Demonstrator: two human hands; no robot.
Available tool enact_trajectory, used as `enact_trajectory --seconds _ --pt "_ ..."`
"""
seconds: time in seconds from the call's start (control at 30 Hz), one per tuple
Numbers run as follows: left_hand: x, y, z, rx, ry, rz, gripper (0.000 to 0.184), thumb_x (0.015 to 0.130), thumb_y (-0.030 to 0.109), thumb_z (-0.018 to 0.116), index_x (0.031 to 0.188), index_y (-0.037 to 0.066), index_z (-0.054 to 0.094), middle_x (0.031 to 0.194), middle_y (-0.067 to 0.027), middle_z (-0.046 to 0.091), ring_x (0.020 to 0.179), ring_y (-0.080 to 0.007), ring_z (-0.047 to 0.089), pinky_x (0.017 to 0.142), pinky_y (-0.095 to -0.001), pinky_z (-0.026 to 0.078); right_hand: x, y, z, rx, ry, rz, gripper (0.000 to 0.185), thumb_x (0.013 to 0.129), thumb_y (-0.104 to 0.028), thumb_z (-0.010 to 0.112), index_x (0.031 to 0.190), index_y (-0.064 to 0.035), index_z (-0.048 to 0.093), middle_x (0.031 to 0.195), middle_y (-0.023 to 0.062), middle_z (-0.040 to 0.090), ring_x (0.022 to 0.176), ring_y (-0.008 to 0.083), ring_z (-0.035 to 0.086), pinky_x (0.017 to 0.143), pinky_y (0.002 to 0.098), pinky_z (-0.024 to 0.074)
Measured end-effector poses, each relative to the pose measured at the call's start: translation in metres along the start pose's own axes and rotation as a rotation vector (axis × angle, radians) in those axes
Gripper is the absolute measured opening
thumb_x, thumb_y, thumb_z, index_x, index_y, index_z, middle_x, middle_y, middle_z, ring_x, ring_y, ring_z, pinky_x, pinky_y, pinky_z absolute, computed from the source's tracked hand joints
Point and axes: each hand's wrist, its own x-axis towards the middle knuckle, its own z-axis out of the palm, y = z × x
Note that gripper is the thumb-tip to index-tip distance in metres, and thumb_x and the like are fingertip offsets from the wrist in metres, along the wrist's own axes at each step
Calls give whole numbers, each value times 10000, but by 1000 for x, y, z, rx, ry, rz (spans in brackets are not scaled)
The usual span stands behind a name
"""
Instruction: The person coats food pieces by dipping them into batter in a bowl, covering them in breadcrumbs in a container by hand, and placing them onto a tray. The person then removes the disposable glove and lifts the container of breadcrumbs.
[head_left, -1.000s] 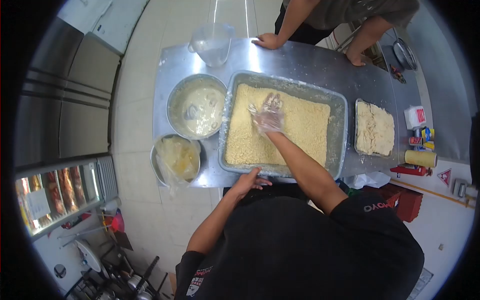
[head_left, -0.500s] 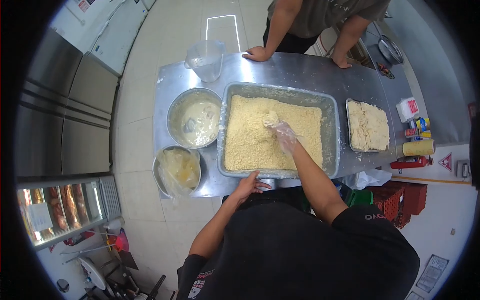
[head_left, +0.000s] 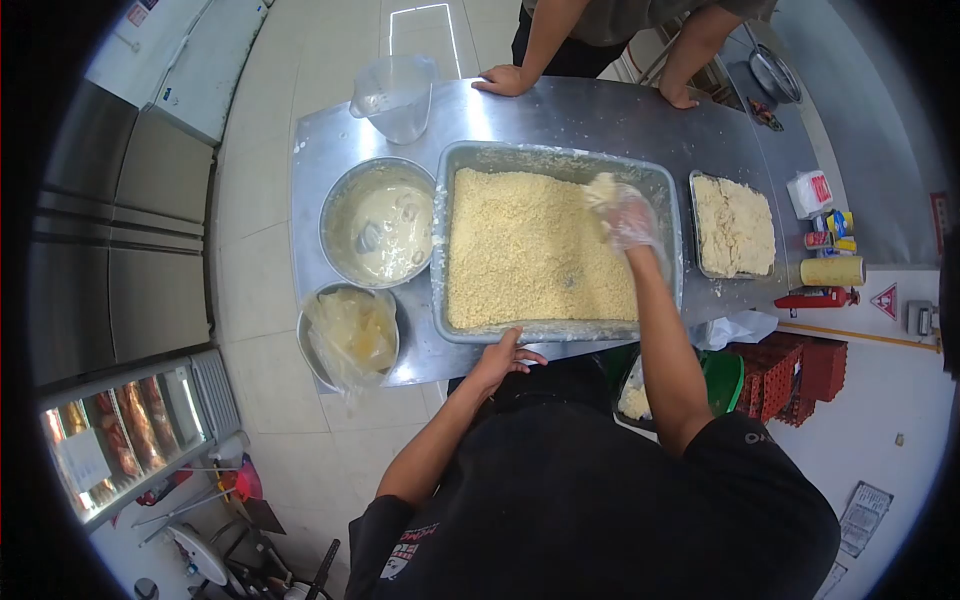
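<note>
A grey rectangular tub on the steel table holds pale yellow crumbs. My right hand, in a clear plastic glove, is over the right part of the tub with its fingers closed round a pale crumbly clump. My bare left hand is at the tub's near rim, thumb against the rim and fingers apart, holding nothing. Left of the tub stands a round metal bowl coated with pale batter. A tray of pale, crumbly-topped food lies to the right.
A clear plastic jug stands at the back left. Below the batter bowl, another bowl holds a plastic bag. Another person's hands rest on the table's far edge. Red crates and a green container are below the near right edge.
My right hand has moved from the middle of the crumbs to the right side of the tub, now with a clump in it. My left hand has stayed at the near rim.
</note>
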Motion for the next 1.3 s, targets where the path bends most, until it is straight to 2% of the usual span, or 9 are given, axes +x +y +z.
enact_trajectory --seconds 0.13,0.27,0.33,0.5,0.6,0.93,1.13,1.23,1.3 --pt "4 -7 -5 -1 -10 1 574 965 472 333 1195 -46 423 988 -197 615 928 -232 618 712 -306 440 9 2 44 349 -277 -222 450 805 -354 614 1130 -43 598 1011 177 641 929 288 612 808 376 480" --pt "0 0 -2 2 -6 -3 595 961 484 331 1189 -60 413 913 -196 662 888 -186 605 713 -276 440 77 66 71 -223 -2 -613 416 847 -244 564 1218 -57 543 1085 160 621 954 336 601 865 404 460" --pt "-1 0 -1 0 -2 3 602 960 484 332 1184 -69 412 915 -194 665 880 -184 605 711 -274 441 78 77 89 -67 -172 -83 409 857 -206 535 1238 -59 521 1186 150 571 1030 358 560 932 421 417" --pt "2 -3 -6 28 -16 -23 612 962 476 326 1210 -78 404 921 -185 668 868 -183 606 709 -266 445 12 130 201 353 -214 -507 429 880 -262 524 1264 -72 498 1279 148 487 1175 307 444 1021 390 306" --pt "2 -4 -5 38 0 -6 608 964 474 323 1234 -66 398 926 -183 667 871 -183 606 714 -264 446 -30 50 182 1031 -677 57 601 902 -438 488 1368 -73 386 1407 124 373 1290 285 340 1083 379 221" --pt "1 -4 -4 45 -6 -19 582 971 473 287 1213 -42 409 948 -197 659 918 -206 597 760 -294 439 -62 -39 139 1610 -1068 424 752 880 -648 371 1395 -101 346 1369 144 436 1228 293 458 991 482 396" --pt "2 -4 -5 47 -14 -30 611 960 502 323 1227 -43 394 945 -193 663 891 -178 600 718 -261 444 -25 -24 97 1788 -758 248 703 898 -621 369 1364 -95 388 1336 123 472 1207 271 479 992 448 402" --pt "3 -4 -6 42 -28 -24 628 959 503 324 1234 -60 373 943 -196 663 884 -177 599 720 -261 445 -5 44 98 802 -48 -271 595 934 -512 376 1342 -81 413 1295 124 503 1190 273 474 997 414 375" --pt "1 -2 -5 32 -35 -20 633 961 498 324 1241 -69 362 940 -197 663 889 -179 600 721 -262 446 36 65 110 1074 -215 203 685 908 -611 359 1351 -90 396 1350 85 454 1268 223 392 1039 361 306"
